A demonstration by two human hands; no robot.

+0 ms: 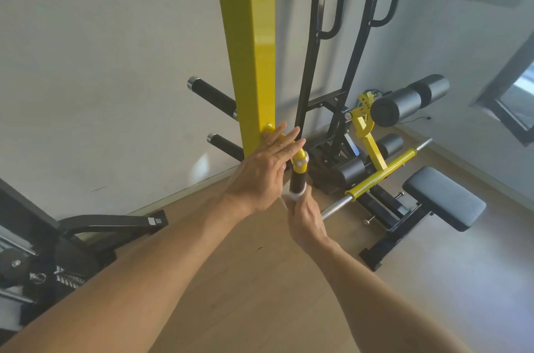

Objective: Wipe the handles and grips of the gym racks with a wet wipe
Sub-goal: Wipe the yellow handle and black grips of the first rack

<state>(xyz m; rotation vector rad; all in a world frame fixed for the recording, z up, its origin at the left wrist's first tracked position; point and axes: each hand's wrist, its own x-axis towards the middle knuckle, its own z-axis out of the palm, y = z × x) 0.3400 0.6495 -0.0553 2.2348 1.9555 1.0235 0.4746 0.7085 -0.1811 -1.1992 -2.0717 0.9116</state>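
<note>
A yellow upright post (254, 49) of the gym rack stands in the middle of the view. A yellow handle arm with a black foam grip (298, 180) sticks out from its base toward me. My right hand (306, 218) is closed around the near end of the grip with a white wet wipe (293, 196) wrapped round it. My left hand (267, 170) rests flat, fingers stretched out, on the yellow arm where it meets the post. A white band (300, 162) shows on the yellow part above the grip.
Two black pegs (212, 97) (225, 144) jut left from the post. A black frame (332, 49), a yellow lever bar (381, 172), foam rollers (404, 101) and a padded bench (445, 198) stand to the right. Dark equipment (57, 254) sits at the lower left on the wooden floor.
</note>
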